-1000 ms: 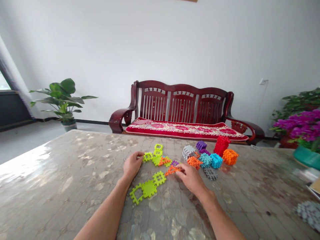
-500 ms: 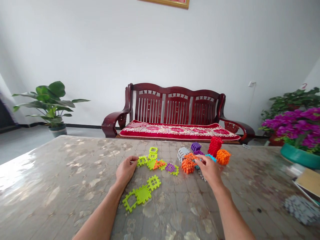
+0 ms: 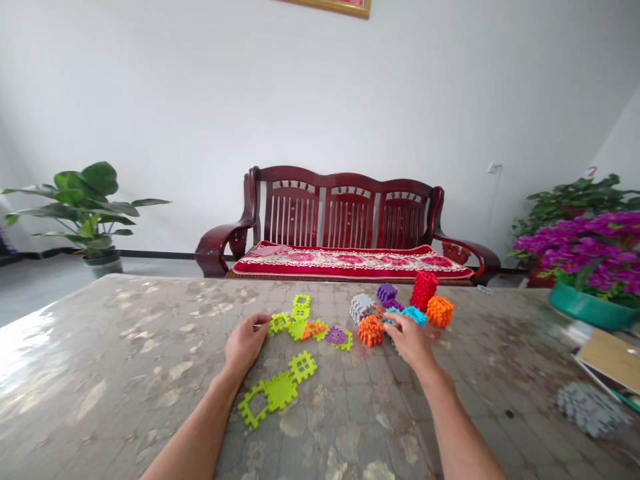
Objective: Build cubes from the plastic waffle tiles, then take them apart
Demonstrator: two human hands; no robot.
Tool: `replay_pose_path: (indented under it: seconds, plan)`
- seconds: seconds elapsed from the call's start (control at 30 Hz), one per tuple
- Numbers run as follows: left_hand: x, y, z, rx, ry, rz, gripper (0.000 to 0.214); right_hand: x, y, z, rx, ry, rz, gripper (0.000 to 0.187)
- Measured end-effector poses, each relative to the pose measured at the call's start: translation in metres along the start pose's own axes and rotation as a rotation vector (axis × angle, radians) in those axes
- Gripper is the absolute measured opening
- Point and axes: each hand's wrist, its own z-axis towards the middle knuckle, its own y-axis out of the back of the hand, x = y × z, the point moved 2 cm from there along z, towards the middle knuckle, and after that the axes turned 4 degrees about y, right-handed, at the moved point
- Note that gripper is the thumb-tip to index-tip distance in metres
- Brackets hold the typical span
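My left hand rests on the table, thumb and fingertips pinched at the left edge of a lime-green interlocking building piece. That piece joins a flat row of lime-green pieces with an orange triangular piece and a purple square frame. My right hand reaches into the stacked pieces, fingers bent together beside an orange stack and light-blue pieces. What its fingertips hold is hidden. Nearer me lies a separate joined strip of lime-green pieces.
Grey, purple, red and orange stacks stand around my right hand. Another grey stack lies at the right, near a flower pot. A wooden bench stands beyond the table.
My right fingers have come off the loose orange pieces, which now sit lower behind the orange stack. More light-blue pieces show. My left hand keeps its place at the green piece.
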Motion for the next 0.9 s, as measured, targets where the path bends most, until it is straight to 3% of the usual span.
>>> replay_pose_path:
  seconds: [0.1,0.23,0.5,0.7,0.9]
  plan:
    - [0.000,0.000,-0.001,-0.011,-0.005,0.003,0.027,0.008,0.006,0.000,-0.058,-0.031,-0.047,0.035]
    - [-0.001,0.001,-0.001,-0.016,-0.018,0.006,0.026,0.033,0.004,-0.003,-0.076,0.071,-0.006,0.029]
    - [-0.004,0.000,-0.004,-0.063,-0.130,0.074,0.028,0.098,-0.055,-0.026,0.215,0.205,0.026,0.025]
    - [-0.008,-0.001,-0.009,-0.046,-0.229,0.199,0.035,0.129,-0.089,-0.014,0.248,0.326,-0.164,0.036]
    - [-0.005,-0.003,-0.007,-0.019,-0.249,0.183,0.035,0.137,-0.103,-0.001,0.309,0.353,-0.262,0.046]
